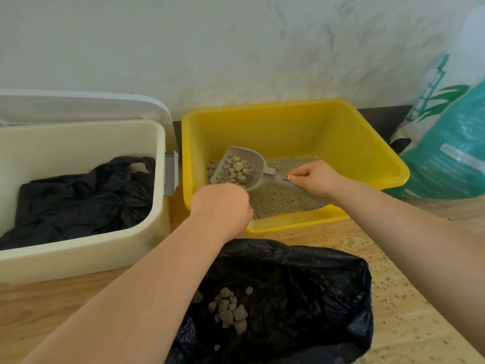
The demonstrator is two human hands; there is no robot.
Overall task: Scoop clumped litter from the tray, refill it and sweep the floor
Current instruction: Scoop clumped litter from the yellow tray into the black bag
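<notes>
i watched the right hand [316, 178] grip the handle of the grey scoop [240, 168], which hung inside the yellow tray [341, 127] over its left side, loaded with pale clumps [237, 169] above the loose litter [278, 200] on the tray's bottom. the left hand [223, 203] sat curled at the tray's near-left corner just beside the scoop's near edge, and i could not tell whether it held anything. near the tray's front edge an open black bag [301, 279] lay on the wooden floor [409, 298] with more clumps inside, a cream bin [78, 253] stood left of the tray, and scattered grains dotted the floor's right side.
</notes>
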